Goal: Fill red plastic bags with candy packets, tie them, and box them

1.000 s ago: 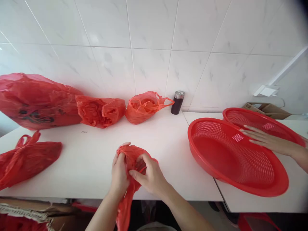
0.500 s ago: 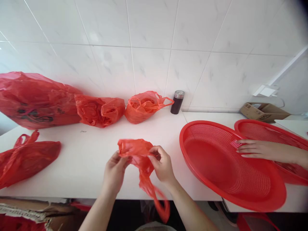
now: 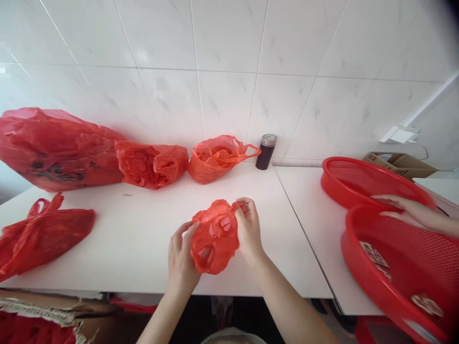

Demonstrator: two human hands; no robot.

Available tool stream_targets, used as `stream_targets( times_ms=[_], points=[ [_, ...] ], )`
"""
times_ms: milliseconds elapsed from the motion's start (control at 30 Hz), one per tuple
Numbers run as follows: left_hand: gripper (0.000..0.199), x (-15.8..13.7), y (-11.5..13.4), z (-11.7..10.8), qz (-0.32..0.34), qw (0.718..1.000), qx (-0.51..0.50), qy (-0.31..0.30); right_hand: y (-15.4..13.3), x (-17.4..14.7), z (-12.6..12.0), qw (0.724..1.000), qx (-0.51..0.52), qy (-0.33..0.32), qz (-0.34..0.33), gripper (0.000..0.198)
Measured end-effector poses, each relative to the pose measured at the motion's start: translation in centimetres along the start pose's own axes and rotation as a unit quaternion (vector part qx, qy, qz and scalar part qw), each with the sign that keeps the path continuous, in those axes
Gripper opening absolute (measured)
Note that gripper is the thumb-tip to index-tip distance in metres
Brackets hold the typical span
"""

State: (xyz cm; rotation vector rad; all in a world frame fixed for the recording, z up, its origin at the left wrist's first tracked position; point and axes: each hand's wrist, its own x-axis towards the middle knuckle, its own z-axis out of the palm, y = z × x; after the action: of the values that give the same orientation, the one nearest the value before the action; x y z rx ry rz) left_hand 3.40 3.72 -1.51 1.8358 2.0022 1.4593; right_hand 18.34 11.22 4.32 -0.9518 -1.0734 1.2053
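Note:
Between my two hands is a thin red plastic bag (image 3: 215,239), bunched up above the white table (image 3: 143,258), its mouth and folds facing me. My left hand (image 3: 183,258) grips the bag's left edge, thumb against the plastic. On the other side, my right hand (image 3: 249,229) pinches the upper right edge between thumb and fingers. Behind stand a small red bag with loop handles (image 3: 213,160) and a wider crumpled red bag (image 3: 152,165). Another red bag (image 3: 53,236) lies tilted at the left.
A large red bag (image 3: 60,153) fills the back left. A dark flask (image 3: 265,153) stands by the wall. At right are two red baskets (image 3: 333,186), one holding patterned pieces (image 3: 375,253); another person's hand (image 3: 405,208) reaches over them. A torn carton (image 3: 39,315) sits below left.
The bag in my hands is now gathered and turned, and its dangling handle no longer hangs down. The other person's hand has moved the near basket to the back right, uncovering the basket with pieces.

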Motion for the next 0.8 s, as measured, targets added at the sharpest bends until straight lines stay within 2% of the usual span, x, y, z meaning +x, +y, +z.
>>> stream_targets(
  times_ms=[67,100,167,200,267,367,400,467,567,633,667,733,767,800],
  points=[
    [0.048,0.7,0.9,0.5,0.002,0.999,-0.031,-0.024,-0.3,-0.4,0.3,0.998,-0.033,-0.038,-0.023,0.016],
    [0.043,1.1,1.0,0.5,-0.018,0.997,-0.057,-0.038,-0.4,-0.4,0.1,0.996,-0.059,-0.051,-0.034,0.016],
    [0.034,2.0,0.9,-0.1,-0.104,0.984,-0.135,-0.059,-0.3,-0.1,-0.7,0.988,-0.129,-0.062,-0.051,0.019],
    [0.027,2.4,0.8,-0.5,-0.161,0.965,-0.193,-0.073,-0.3,0.2,-1.3,0.983,-0.164,-0.066,-0.055,0.021],
    [0.015,2.9,0.6,-1.6,-0.282,0.895,-0.33,-0.106,-0.1,1.2,-2.6,0.971,-0.215,-0.086,-0.055,0.027],
    [0.011,3.0,0.6,-2.8,-0.414,0.757,-0.486,-0.138,-0.3,2.4,-4.1,0.956,-0.252,-0.135,-0.059,0.033],
    [0.011,2.9,0.7,-2.9,-0.441,0.725,-0.51,-0.139,-0.8,2.4,-4.4,0.953,-0.255,-0.147,-0.068,0.033],
    [0.008,2.7,1.0,-3.0,-0.478,0.686,-0.533,-0.128,-2.7,1.7,-4.6,0.949,-0.248,-0.162,-0.104,0.031],
    [0.007,2.8,2.0,-3.1,-0.499,0.658,-0.557,-0.09,-6.8,-1.2,-4.3,0.948,-0.207,-0.172,-0.169,0.024],
    [0.01,3.1,2.9,-3.4,-0.499,0.652,-0.567,-0.071,-9.2,-3.3,-4.0,0.935,-0.193,-0.238,-0.178,0.019],
    [0.011,3.3,3.5,-3.6,-0.499,0.65,-0.569,-0.072,-9.8,-4.1,-3.8,0.918,-0.208,-0.289,-0.171,0.02],
    [0.012,3.5,4.5,-4.3,-0.513,0.636,-0.569,-0.091,-9.4,-4.8,-3.4,0.865,-0.291,-0.378,-0.157,0.026],
    [0.01,3.4,4.8,-4.7,-0.525,0.627,-0.566,-0.105,-8.4,-4.8,-3.3,0.834,-0.351,-0.397,-0.154,0.03],
    [0.008,3.3,5.0,-5.2,-0.53,0.629,-0.557,-0.112,-7.0,-4.7,-3.2,0.803,-0.413,-0.401,-0.154,0.033]
  ],
)
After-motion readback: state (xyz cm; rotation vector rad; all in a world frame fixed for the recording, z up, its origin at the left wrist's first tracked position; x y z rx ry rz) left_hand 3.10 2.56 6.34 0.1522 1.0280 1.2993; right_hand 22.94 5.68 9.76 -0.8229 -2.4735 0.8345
